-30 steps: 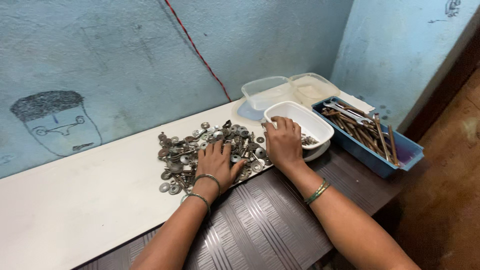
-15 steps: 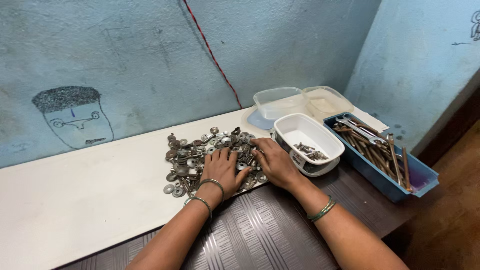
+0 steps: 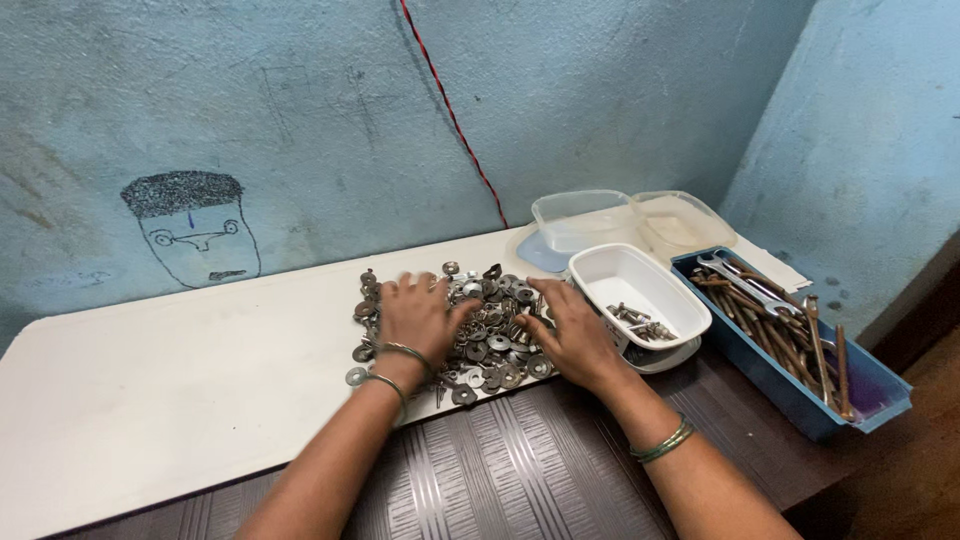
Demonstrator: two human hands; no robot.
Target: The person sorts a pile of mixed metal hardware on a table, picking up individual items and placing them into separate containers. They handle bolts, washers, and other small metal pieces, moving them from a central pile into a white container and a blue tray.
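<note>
I saw both hands lying flat on the heap of washers and small metal parts (image 3: 480,335) on the white board (image 3: 170,390): the left hand (image 3: 418,318) with fingers spread and the right hand (image 3: 572,335) open, palm down, and neither one gripped any piece. I judged they lay so to spread the heap thin. The white tub (image 3: 640,300) with a few small parts stood just beside the right hand, in easy reach, and the blue tray of long bolts and spanners (image 3: 790,345) was farther right.
</note>
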